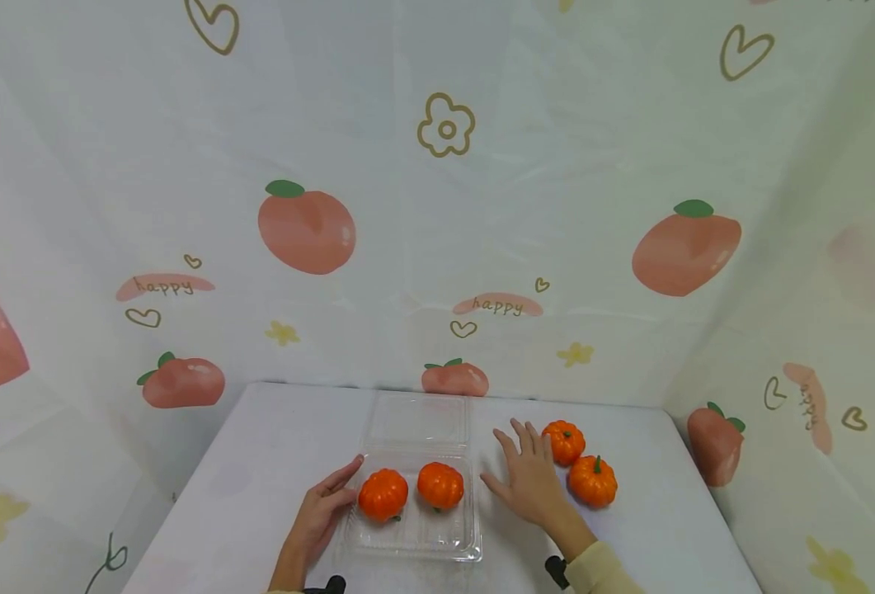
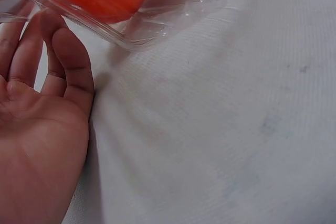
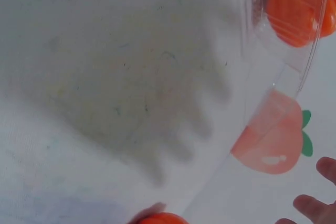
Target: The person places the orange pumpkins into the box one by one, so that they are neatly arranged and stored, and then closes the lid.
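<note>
While right fingers (image 1: 524, 438) spread, left fingers (image 1: 343, 476) hold a clear box (image 1: 416, 540) — glossy, ribbed orange pumpkins (image 1: 382, 495) inside

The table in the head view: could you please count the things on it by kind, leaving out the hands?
Orange pumpkins: 4 (2 inside the container, 2 outside)
Clear plastic container, lid open: 1
Total: 5

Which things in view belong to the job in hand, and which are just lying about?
Probably part of the job:
open clear plastic clamshell container, left hand at its edge
two ribbed orange pumpkins inside it
two more ribbed orange pumpkins near the right hand

Apparently just surroundings:
white peach-printed backdrop sheet
white-surfaced table
</note>
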A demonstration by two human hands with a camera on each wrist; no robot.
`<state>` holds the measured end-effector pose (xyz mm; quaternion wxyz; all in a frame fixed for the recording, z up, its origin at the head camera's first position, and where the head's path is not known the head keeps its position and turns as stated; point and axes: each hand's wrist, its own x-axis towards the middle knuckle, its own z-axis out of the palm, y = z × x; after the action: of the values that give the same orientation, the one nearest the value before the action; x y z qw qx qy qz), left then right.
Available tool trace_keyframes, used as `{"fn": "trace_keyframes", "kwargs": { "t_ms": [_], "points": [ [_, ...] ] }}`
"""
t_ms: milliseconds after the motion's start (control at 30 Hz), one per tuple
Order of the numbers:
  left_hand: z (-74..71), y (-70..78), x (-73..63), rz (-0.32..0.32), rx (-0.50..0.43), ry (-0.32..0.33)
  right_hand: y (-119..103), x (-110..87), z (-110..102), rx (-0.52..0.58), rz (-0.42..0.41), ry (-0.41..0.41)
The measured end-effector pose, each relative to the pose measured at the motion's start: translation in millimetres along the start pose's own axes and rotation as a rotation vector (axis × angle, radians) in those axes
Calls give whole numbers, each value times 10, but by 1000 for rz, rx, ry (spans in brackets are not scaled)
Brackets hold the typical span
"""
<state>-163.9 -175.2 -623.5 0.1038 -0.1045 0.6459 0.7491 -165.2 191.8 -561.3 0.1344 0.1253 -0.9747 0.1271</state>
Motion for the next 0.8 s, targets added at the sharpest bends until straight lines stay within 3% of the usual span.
{"fn": "trace_keyframes", "kwargs": {
  "t_ms": [533,667,800],
  "points": [
    [-19,-80,-39,-41,-17,45,369,-177,-98,10,50,61],
    [-23,-64,-22,-32,-17,39,473,-220,-141,12,94,41],
    [1,-46,5,-35,-27,26,587,-262,-197,2,114,77]
  ]
}}
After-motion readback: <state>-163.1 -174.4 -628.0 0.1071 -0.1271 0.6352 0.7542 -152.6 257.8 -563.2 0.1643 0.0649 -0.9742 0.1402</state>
